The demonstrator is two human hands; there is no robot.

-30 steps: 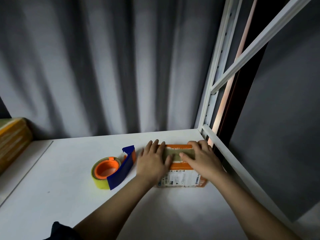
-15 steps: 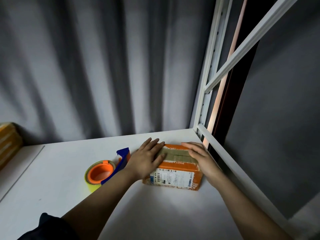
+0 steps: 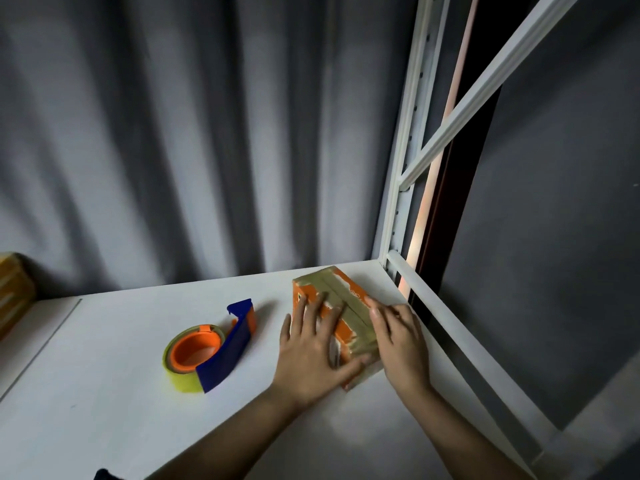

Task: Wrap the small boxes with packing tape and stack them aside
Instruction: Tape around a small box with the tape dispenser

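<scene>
Two hands — left hand (image 3: 313, 355), right hand (image 3: 401, 344) — press box (image 3: 341, 299), tape dispenser (image 3: 211, 344) beside.

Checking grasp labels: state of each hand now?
Left hand: open, fingers flat on the box.
Right hand: open, fingers pressing the box's taped side.

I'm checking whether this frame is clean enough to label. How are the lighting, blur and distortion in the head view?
Head view: dim overall, with a bright patch on the table before the orange box; both hands, left hand and right hand, are slightly motion-blurred; wide-angle bending shows in the shelf frame; the tape dispenser is sharp.
</scene>
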